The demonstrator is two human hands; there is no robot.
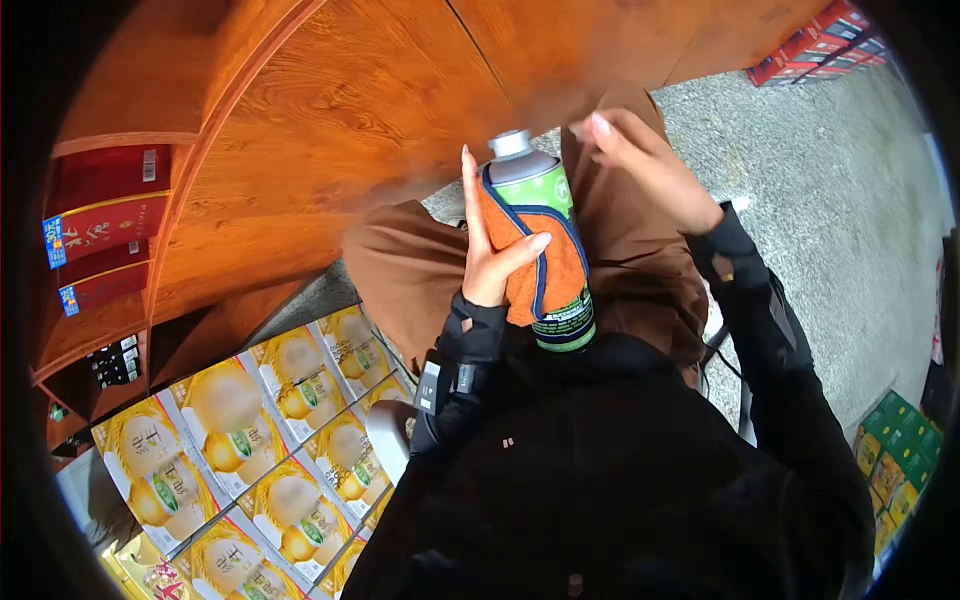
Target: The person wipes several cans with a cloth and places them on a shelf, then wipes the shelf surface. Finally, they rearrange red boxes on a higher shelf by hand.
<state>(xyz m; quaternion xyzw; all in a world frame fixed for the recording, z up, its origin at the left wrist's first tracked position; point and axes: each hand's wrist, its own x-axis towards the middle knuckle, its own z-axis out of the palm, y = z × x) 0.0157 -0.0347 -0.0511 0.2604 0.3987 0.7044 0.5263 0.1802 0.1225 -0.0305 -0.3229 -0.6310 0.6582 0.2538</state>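
Observation:
My left hand (pixel 490 250) is closed round a green spray can (pixel 535 190) with a grey shoulder and a pale cap on top. An orange cloth (pixel 555 255) with dark blue edging is wrapped on the can, and my thumb presses on it. The can stands nearly upright between my knees, tilted slightly. To the right of the can's top, my right hand (pixel 645 160) is raised and apart from it. Its fingers are bent and smeared by motion, so whether anything is in them does not show.
A curved wooden cabinet front (pixel 350 120) rises close before my knees. Shelves on the left hold red boxes (pixel 110 220). Yellow-and-white cartons (pixel 235 410) are stacked at lower left. Green-and-yellow boxes (pixel 900 450) and red boxes (pixel 820 45) stand on the grey speckled floor (pixel 800 190) at right.

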